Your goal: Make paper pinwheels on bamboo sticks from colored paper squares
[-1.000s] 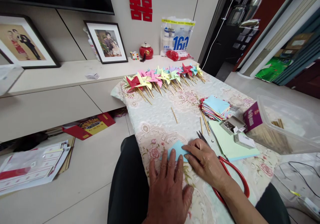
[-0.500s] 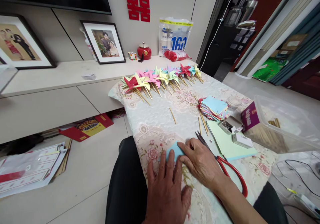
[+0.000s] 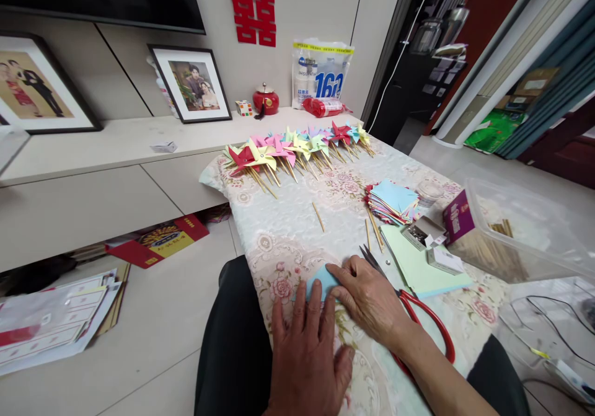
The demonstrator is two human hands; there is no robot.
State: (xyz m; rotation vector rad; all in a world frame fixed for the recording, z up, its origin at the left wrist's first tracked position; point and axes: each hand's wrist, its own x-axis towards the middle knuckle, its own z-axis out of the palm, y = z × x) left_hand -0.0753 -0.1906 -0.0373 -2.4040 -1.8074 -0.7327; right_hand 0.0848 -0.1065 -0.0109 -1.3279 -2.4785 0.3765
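Observation:
A light blue paper square (image 3: 319, 278) lies on the floral tablecloth (image 3: 297, 230) near the table's front edge. My left hand (image 3: 307, 348) lies flat on it with fingers spread, covering its near half. My right hand (image 3: 372, 301) presses its fingertips on the paper's right side. Red-handled scissors (image 3: 418, 317) lie partly under my right wrist, blades pointing away from me.
A row of several coloured paper pinwheels (image 3: 292, 149) lies at the table's far end. A stack of coloured paper squares (image 3: 393, 200), a green sheet (image 3: 418, 267), small boxes (image 3: 434, 242), loose wooden sticks (image 3: 318, 216) and a clear plastic bin (image 3: 525, 230) fill the right side.
My right hand has slid slightly left along the blue paper, covering more of it. My left hand stays pressed in place.

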